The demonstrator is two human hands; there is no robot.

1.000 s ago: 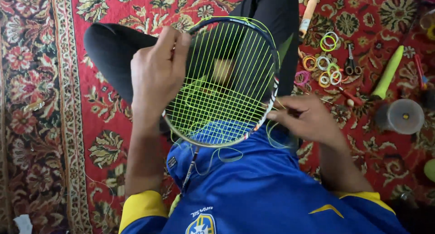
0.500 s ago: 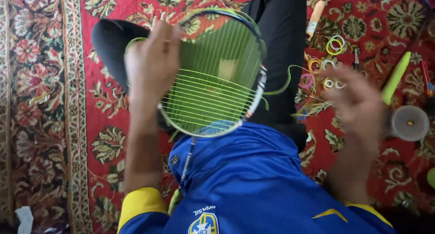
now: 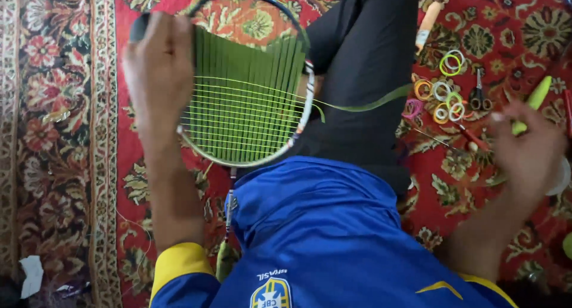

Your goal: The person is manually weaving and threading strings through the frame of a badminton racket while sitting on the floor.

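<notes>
Nearest the camera: blue jersey [image 3: 333,236] with yellow cuffs fills the lower frame; the person is seated on a red patterned carpet [image 3: 77,135], with a leg in black trousers [image 3: 363,64] stretched toward the top of the view.

Left hand [image 3: 158,75]: fingers closed around the left rim of a badminton racket [image 3: 247,93], holding the head above the lap, roughly face-on to the camera. The shaft runs down toward the jersey. The frame is partly strung: yellow-green vertical strings fill most of the head, and cross strings cover only the lower half.

A loose green string [image 3: 369,102] leaves the right rim of the racket and trails right across the black trousers toward the right hand [image 3: 527,150]. That hand is motion-blurred and extended well to the right of the racket, over the carpet. Fingers appear curled, but whether they pinch the string end cannot be told.

Farther out, on the carpet right of the leg: a cluster of small coloured rings [image 3: 444,96] in yellow, white, orange and pink; small scissors [image 3: 478,96] just beside them; a red-handled tool [image 3: 471,135] below the rings; a yellow-green tube-like object [image 3: 533,102] partly behind the right hand. At the top, an orange-and-white handle [image 3: 428,23] lies beside the trouser leg.

Far lower left: a crumpled white scrap [image 3: 31,275] on the carpet border.
</notes>
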